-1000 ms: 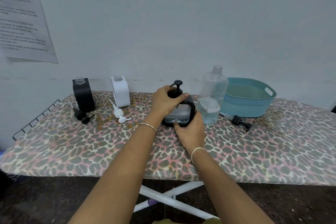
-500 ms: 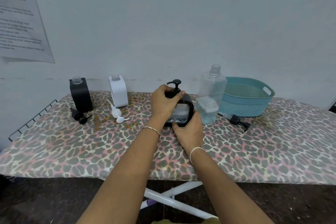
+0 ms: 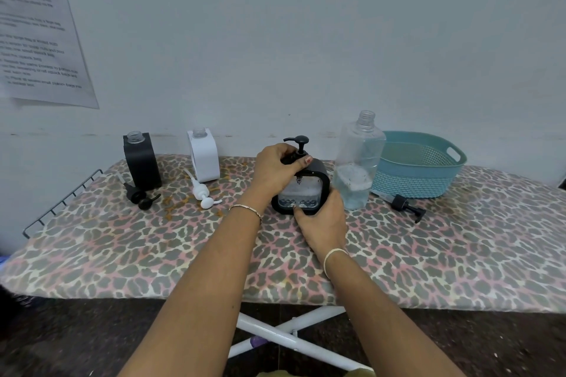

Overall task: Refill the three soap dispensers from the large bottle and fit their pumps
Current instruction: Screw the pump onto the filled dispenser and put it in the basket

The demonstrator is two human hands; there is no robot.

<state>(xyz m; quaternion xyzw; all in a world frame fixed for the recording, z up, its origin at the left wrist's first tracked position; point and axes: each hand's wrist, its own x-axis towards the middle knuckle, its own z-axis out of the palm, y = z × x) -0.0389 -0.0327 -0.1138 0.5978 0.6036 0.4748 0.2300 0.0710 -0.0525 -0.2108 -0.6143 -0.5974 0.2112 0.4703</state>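
Note:
A black-framed clear dispenser (image 3: 303, 191) stands mid-board with a black pump (image 3: 298, 144) on its neck. My left hand (image 3: 275, 170) grips the pump's collar from the left. My right hand (image 3: 323, 220) holds the dispenser's lower right corner. To its right is the large clear bottle (image 3: 356, 162), uncapped, with liquid in its lower part. A black dispenser (image 3: 141, 161) and a white dispenser (image 3: 203, 154) stand open-necked at the back left. A black pump (image 3: 139, 196) and a white pump (image 3: 202, 193) lie in front of them.
A teal basket (image 3: 428, 168) sits at the back right, with another black pump (image 3: 404, 205) lying before it. The ironing board (image 3: 459, 254) has a leopard cover and a wire rack (image 3: 61, 202) at its left end. Orange stains (image 3: 177, 206) mark the cover. A paper sheet (image 3: 39, 40) hangs on the wall.
My left hand's fingers have shifted a little around the pump's collar. The dispenser and my right hand stay in place.

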